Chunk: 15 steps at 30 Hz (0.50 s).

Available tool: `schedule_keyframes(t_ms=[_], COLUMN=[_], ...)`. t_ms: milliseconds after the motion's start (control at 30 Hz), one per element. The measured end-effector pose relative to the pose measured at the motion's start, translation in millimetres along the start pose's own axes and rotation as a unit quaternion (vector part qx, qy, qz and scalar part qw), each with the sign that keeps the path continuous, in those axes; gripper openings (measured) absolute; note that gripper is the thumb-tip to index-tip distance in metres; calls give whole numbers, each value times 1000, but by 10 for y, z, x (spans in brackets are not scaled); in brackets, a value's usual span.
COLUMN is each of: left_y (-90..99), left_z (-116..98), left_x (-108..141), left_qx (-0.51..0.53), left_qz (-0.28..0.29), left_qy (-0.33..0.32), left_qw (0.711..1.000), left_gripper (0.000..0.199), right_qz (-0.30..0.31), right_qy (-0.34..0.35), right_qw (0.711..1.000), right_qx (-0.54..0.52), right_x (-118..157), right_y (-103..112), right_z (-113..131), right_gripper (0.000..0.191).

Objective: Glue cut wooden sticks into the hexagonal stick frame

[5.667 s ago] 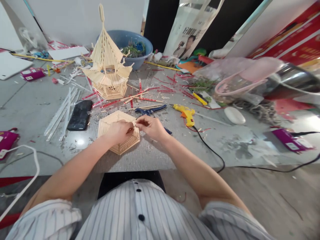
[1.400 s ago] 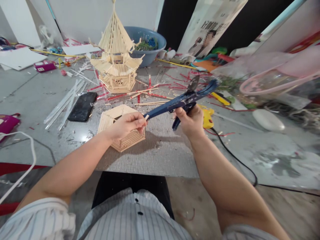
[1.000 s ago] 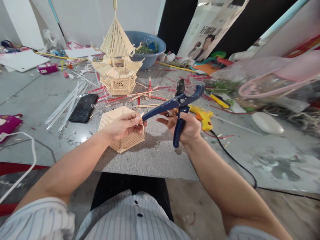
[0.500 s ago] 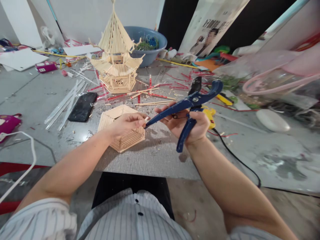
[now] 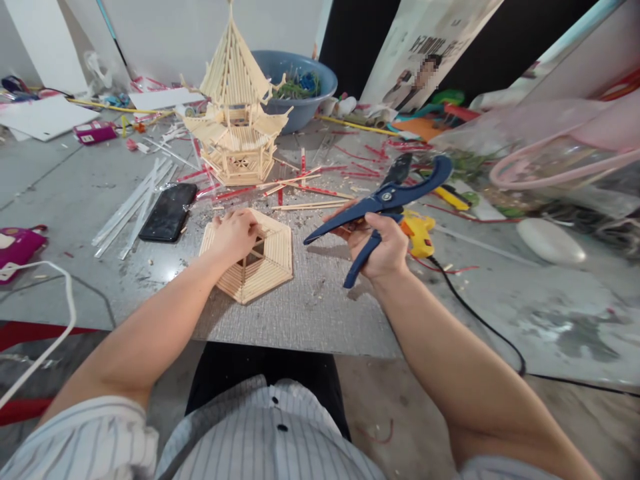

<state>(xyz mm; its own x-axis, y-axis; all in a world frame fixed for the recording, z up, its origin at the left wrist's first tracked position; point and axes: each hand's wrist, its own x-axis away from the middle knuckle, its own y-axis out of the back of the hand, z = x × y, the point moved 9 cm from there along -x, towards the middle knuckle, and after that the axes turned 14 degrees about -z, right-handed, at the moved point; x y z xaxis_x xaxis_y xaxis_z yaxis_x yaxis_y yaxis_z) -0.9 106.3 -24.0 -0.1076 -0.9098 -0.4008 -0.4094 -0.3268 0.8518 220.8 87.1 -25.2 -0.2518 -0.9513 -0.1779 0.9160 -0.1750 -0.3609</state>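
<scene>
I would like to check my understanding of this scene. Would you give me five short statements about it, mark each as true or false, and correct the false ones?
1. The right hand holds the blue cutter. True.
2. The left hand is over the phone. False: it is over the hexagonal stick piece.
3. The blue basin stands behind the stick tower. True.
4. The glue gun is purple. False: it is yellow.
5. The phone lies left of the hexagonal stick piece. True.
</scene>
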Motion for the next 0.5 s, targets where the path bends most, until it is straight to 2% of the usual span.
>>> schedule_keyframes(t_ms=[233, 500], left_y=[-77, -127], left_z=[-107, -428], left_x=[17, 145], left_qx=[5, 102], left_qz=[36, 108], left_qy=[-55, -166], left_qw=[998, 975], left_gripper=[18, 21], right_qz=[-41, -56], right_qy=[10, 48], right_qw=[999, 995], right_qx=[14, 62], right_x=[-11, 6], right_y=[68, 100], right_z=[26, 15], right_gripper=[24, 23])
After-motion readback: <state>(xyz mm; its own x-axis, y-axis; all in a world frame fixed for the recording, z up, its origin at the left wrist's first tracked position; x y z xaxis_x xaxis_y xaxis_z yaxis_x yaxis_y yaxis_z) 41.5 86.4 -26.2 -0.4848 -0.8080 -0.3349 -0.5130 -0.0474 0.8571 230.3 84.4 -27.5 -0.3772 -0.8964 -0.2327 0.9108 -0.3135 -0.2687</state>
